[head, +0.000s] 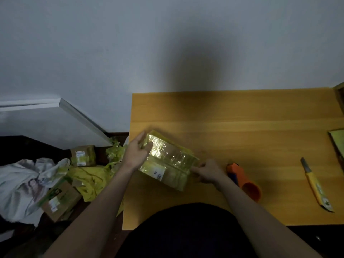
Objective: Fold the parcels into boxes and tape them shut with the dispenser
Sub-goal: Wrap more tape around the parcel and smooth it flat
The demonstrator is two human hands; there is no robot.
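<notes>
Both forearms reach in: left hand point(135, 153) grips 1 taped box point(167, 164) on table point(260, 118), right hand point(206, 173) pinches its edge. 1 dispenser point(243, 181) just right of right hand; 1 knife point(314, 185) farther right.

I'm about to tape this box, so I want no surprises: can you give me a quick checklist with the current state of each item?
1. Box resting on the table: ok.
2. Left hand steadying the box's far-left corner: ok.
3. Right hand free for the dispenser: not ok, its fingers pinch the box's right edge.
4. Tape dispenser close by: ok, just right of the right hand.
5. Top flaps closed flat: cannot tell, glossy tape glare hides the seam.
6. Knife clear of the hands: ok, far right.
</notes>
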